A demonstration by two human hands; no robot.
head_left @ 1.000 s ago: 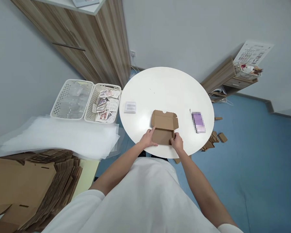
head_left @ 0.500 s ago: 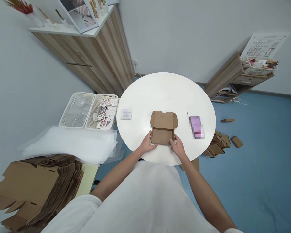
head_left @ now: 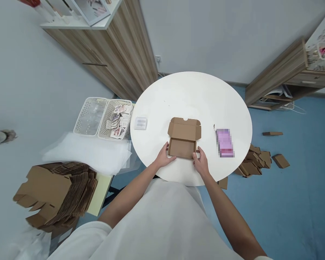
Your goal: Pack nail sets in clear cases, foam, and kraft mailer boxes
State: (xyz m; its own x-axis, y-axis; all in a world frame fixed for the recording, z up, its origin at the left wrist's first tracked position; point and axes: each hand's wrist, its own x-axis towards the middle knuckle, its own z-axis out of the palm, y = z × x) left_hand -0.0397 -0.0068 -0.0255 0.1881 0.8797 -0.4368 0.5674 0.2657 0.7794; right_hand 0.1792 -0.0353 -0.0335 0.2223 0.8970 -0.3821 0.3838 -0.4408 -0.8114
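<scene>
A small brown cardboard box rests on the white oval table, its lid raised and tilted back, its inside bare. At its left front corner, my left hand grips the side wall with thumb in front. My right hand holds the right side, the thumb at the front right corner. A flat clear case lies near the table's left edge. On the right of the table is a blurred purple item.
Left of the table are two white baskets, one with cards, one with clear plastic. Nearer lie translucent sheets and stacked flat cardboard. Folded boxes lie on the floor at right. Cabinets stand beyond the table.
The camera view has shifted and turned slightly, so the surroundings sit differently in the picture. Both hands keep their hold on the open box, with little visible change.
</scene>
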